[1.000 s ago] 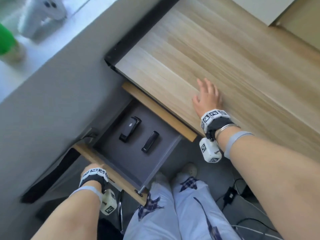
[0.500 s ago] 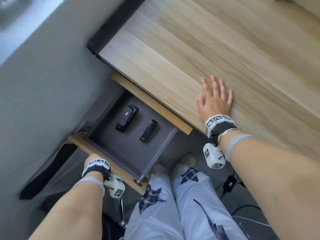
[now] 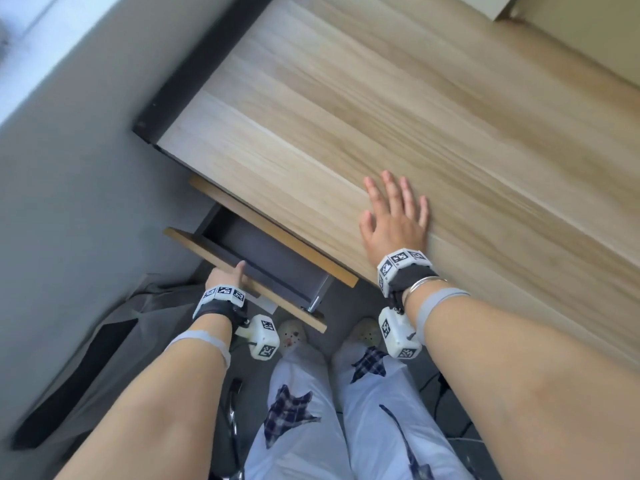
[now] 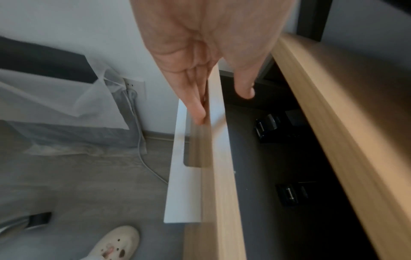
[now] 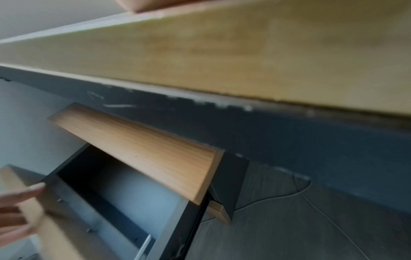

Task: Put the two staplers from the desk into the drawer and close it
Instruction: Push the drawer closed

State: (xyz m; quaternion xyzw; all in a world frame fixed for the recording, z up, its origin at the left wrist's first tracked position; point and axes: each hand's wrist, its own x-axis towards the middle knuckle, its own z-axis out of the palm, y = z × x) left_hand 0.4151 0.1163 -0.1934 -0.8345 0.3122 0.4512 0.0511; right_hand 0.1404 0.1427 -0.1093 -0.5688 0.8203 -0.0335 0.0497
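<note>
The grey drawer under the wooden desk stands partly open, with only a narrow strip of its inside showing in the head view. My left hand presses straight fingers against the outside of the wooden drawer front, and its thumb lies over the top edge. In the left wrist view two black staplers lie on the drawer floor, close under the desk edge. My right hand rests flat on the desk top near its front edge, fingers spread, holding nothing.
A grey wall runs along the left. A wall socket with a white cable sits low beside a grey cloth bag. My legs and white shoes are below the drawer, and dark cables lie on the floor at right.
The drawer has slid inward with my left hand on its front. The staplers have passed under the desk edge in the head view. My right hand stays flat on the desk.
</note>
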